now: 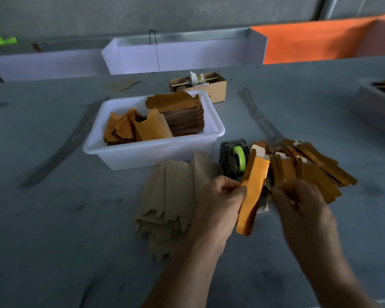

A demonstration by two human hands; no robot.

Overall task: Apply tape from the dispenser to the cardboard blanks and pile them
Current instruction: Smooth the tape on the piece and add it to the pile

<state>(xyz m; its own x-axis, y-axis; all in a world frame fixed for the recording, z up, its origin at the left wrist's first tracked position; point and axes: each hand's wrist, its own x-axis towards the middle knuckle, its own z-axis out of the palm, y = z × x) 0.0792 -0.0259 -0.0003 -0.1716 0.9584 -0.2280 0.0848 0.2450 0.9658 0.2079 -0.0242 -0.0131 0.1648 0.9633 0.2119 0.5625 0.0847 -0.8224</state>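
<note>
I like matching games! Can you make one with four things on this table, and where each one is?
Things:
1. white plastic tub
2. green tape roll
3. folded gold cardboard blank
4. small brown cardboard box

Places:
A. in the dark dispenser
B. behind the tub
C. pinched in the left hand
D. left of the dispenser, holding gold stacks

Pairs: 1-D, 2-A, 3-C, 4-B

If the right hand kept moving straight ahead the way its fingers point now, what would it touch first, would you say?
Most likely the tape dispenser. The right hand is motion-blurred, its fingers aimed up and leftward toward the folded gold blank held by the left hand; the dispenser's near end sits just beyond. Depth is unclear, so the blank's edge might come first.
</note>
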